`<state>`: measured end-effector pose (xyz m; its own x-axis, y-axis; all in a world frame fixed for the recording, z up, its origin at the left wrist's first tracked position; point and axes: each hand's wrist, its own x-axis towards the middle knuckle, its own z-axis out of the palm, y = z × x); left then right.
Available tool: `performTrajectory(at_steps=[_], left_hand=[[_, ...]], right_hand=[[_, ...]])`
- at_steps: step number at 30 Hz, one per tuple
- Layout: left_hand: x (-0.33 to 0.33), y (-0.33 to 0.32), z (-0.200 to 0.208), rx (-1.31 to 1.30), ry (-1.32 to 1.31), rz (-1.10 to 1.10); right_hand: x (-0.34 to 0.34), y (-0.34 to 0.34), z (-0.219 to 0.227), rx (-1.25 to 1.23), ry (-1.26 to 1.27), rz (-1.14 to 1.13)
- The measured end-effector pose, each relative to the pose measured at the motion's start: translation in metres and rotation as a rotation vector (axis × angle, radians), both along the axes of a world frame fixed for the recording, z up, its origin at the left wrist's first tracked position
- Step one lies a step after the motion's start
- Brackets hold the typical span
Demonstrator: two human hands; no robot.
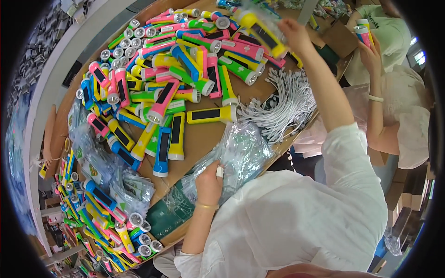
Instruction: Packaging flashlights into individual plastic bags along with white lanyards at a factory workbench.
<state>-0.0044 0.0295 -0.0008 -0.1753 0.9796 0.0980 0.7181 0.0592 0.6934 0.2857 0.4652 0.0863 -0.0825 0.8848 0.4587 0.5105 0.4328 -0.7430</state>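
Observation:
My left hand (209,186) rests at the near edge of a pile of clear plastic bags (243,146), its fingers curled in on the film; a white wrap circles one finger. Up at the far right, my right hand (293,34) is raised and pinches the end of a clear bag. A yellow flashlight (262,33) with a dark solar panel hangs from it, blurred by motion. Below it spreads a heap of pink, green, blue and yellow flashlights (192,62). A bundle of white cables (285,104) lies between the heap and my right arm.
More flashlights (104,222) and bagged leaflets (132,185) lie on the left. A green mat (171,211) shows by the table's near edge. On the right, another person (394,106) holds a flashlight (364,36). Another person's arm (48,134) shows at the far left.

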Motion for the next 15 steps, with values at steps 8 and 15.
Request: performTrajectory(at_steps=[8,15], left_hand=[[0.005,-0.011,-0.005,0.024,-0.182,0.123],[0.002,-0.012,-0.014,0.072,-0.197,0.097]], right_hand=[[-0.011,0.053,0.053,-0.212,0.173,0.183],[-0.134,-0.244,-0.037,-0.029,-0.343,1.358]])
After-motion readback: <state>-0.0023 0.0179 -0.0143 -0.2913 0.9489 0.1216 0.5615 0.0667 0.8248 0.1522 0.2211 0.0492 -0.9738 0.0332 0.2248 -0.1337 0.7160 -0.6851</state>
